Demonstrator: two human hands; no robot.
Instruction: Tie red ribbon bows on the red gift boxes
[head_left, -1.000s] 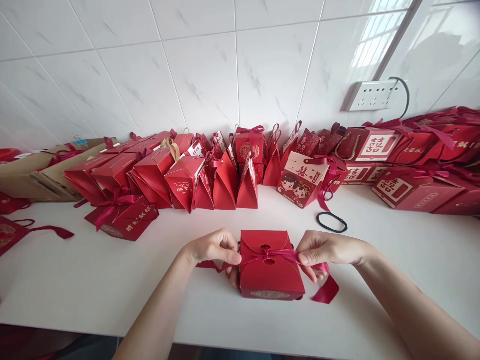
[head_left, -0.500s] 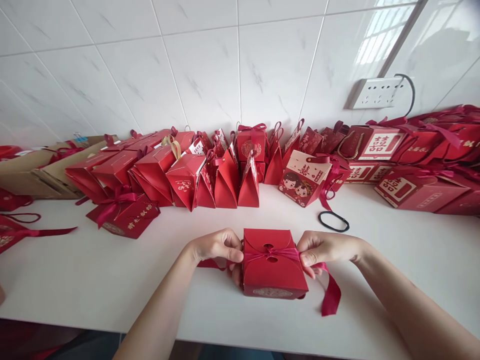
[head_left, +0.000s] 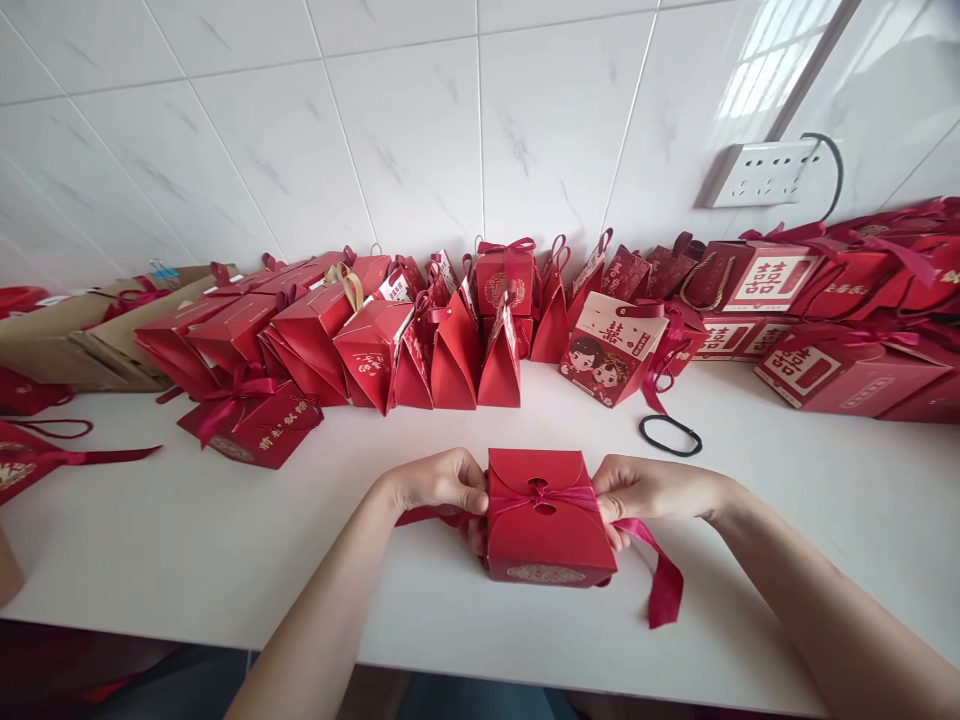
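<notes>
A red gift box (head_left: 551, 545) with a gold round emblem on its front sits on the table before me. A dark red ribbon (head_left: 664, 585) crosses its top and is knotted in the middle, between two small cut-outs. My left hand (head_left: 442, 487) is closed on the ribbon at the box's left side, thumb on top, with a tail trailing behind the wrist. At the right side my right hand (head_left: 645, 490) pinches the other end, whose tail hangs over the tabletop. The fingers beneath each thumb are partly hidden by the box.
Several red gift boxes (head_left: 375, 340) line the wall on the white table (head_left: 315, 540). A box with two cartoon figures (head_left: 609, 350) stands near a black elastic loop (head_left: 670, 436). Cardboard cartons (head_left: 52, 345) are at left; a power strip (head_left: 761, 175) is on the wall. Part of another person's arm (head_left: 7, 572) shows at left.
The view has shifted slightly. Both hands keep their hold at the box's sides, and the right ribbon tail lies a little differently.
</notes>
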